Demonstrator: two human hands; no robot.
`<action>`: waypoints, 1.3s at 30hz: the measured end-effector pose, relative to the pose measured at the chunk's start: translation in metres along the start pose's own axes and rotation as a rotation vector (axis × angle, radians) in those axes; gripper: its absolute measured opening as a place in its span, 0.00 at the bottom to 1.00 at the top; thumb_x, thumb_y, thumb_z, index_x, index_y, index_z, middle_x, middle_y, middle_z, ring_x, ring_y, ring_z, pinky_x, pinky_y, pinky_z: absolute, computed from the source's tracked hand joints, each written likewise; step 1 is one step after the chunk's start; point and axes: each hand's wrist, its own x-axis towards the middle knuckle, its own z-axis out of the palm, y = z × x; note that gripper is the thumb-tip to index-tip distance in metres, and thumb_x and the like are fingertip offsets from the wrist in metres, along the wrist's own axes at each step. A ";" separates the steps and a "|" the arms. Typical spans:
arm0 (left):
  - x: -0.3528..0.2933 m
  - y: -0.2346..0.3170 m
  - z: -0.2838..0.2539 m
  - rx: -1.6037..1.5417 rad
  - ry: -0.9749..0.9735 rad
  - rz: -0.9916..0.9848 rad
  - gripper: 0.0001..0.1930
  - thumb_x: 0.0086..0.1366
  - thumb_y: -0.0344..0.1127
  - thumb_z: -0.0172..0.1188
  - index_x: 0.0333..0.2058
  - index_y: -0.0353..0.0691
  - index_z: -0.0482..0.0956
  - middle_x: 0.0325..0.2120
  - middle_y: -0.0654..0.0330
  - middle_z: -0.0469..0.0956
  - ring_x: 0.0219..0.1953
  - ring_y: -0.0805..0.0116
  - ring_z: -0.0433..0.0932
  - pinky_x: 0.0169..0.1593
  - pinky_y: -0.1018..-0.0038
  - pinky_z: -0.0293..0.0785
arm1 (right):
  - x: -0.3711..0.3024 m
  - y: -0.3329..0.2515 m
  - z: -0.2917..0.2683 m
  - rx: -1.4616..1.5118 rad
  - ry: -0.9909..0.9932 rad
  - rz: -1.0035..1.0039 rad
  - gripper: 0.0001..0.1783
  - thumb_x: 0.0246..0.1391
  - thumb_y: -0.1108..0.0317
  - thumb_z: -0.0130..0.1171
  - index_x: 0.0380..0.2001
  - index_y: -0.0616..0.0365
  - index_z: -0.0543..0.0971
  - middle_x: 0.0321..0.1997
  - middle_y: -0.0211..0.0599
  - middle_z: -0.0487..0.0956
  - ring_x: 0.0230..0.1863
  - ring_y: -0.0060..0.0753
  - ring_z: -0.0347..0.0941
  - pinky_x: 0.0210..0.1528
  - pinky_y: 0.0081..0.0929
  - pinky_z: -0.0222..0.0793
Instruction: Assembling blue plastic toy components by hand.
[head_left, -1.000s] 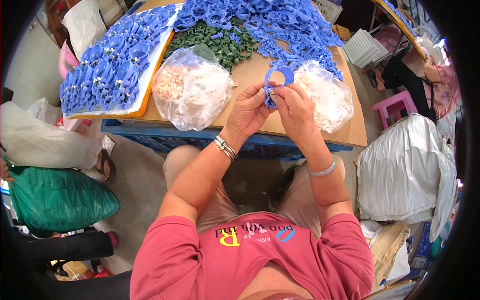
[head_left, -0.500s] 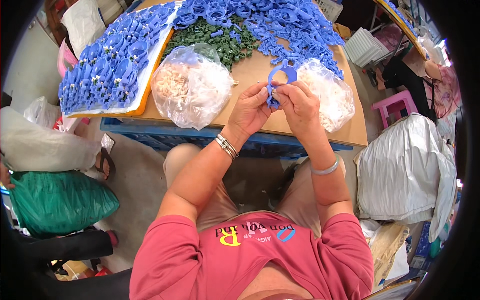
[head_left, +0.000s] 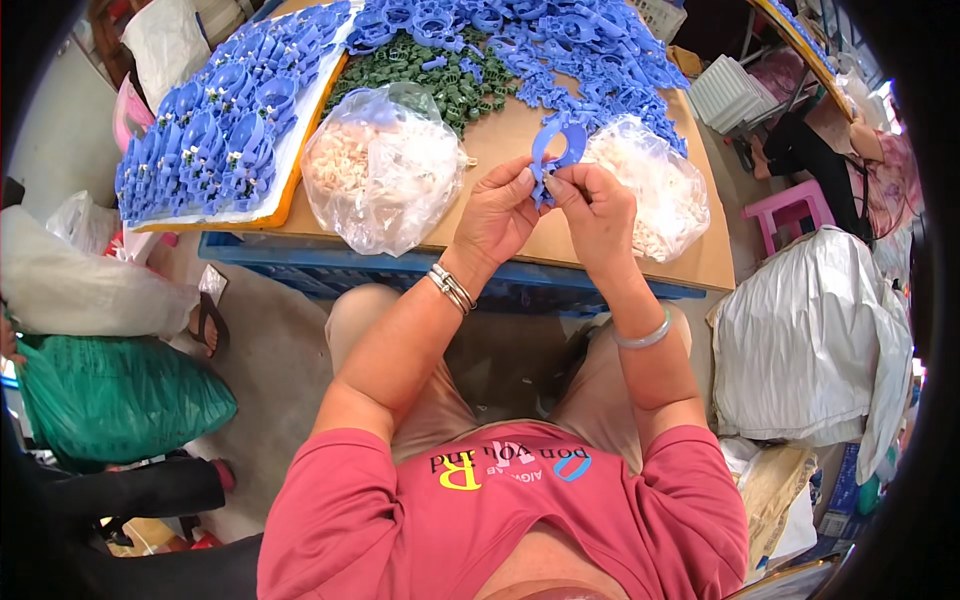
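Note:
Between both hands, above the near edge of the table, is a blue plastic part with a ring (head_left: 573,145) at its top. The fingertips of my left hand (head_left: 497,212) pinch its lower end from the left. From the right, my right hand (head_left: 600,212) closes thumb and finger on the same end, so the small details there are hidden. A clear plastic bag of small cream pieces (head_left: 345,165) lies left of my hands. Another such bag (head_left: 665,195) is just right of my right hand. Behind them spread dark green plastic parts (head_left: 410,80) and a heap of blue parts (head_left: 590,60).
A white-lined tray with an orange edge (head_left: 290,205) holds rows of blue assemblies (head_left: 235,140) at the left. The cardboard-topped table (head_left: 705,265) rests above a blue crate (head_left: 270,262). White sacking (head_left: 800,340), a pink stool (head_left: 790,212) and another person (head_left: 835,170) are at the right.
The blue part has turned a little, so its ring now shows at a different angle. My right hand's fingers have shifted slightly on its lower end.

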 end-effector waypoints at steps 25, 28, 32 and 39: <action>0.001 0.000 0.004 0.004 -0.026 -0.068 0.12 0.61 0.30 0.47 0.42 0.33 0.71 0.36 0.57 0.74 0.38 0.68 0.74 0.42 0.68 0.72 | 0.007 0.003 -0.016 -0.241 -0.068 -0.311 0.02 0.42 0.77 0.55 0.24 0.61 0.75 0.22 0.38 0.74 0.21 0.36 0.71 0.22 0.27 0.66; 0.001 0.000 0.002 0.073 0.034 -0.026 0.11 0.60 0.29 0.48 0.41 0.33 0.72 0.36 0.57 0.75 0.38 0.68 0.74 0.42 0.69 0.72 | 0.006 0.004 -0.014 -0.272 -0.062 -0.246 0.02 0.41 0.75 0.56 0.23 0.61 0.74 0.22 0.39 0.74 0.21 0.36 0.71 0.22 0.27 0.65; 0.002 0.000 0.002 0.050 0.041 -0.015 0.10 0.60 0.29 0.49 0.40 0.34 0.73 0.36 0.56 0.75 0.38 0.68 0.74 0.42 0.69 0.72 | 0.006 -0.002 -0.014 -0.333 -0.059 -0.311 0.02 0.41 0.76 0.56 0.22 0.62 0.74 0.21 0.38 0.73 0.20 0.34 0.71 0.21 0.25 0.65; 0.002 0.000 -0.003 0.025 0.032 -0.024 0.12 0.60 0.29 0.48 0.42 0.33 0.72 0.37 0.56 0.74 0.39 0.68 0.73 0.44 0.69 0.71 | 0.006 -0.003 -0.015 -0.430 0.012 -0.429 0.04 0.39 0.75 0.55 0.16 0.59 0.72 0.17 0.38 0.71 0.18 0.40 0.68 0.18 0.31 0.62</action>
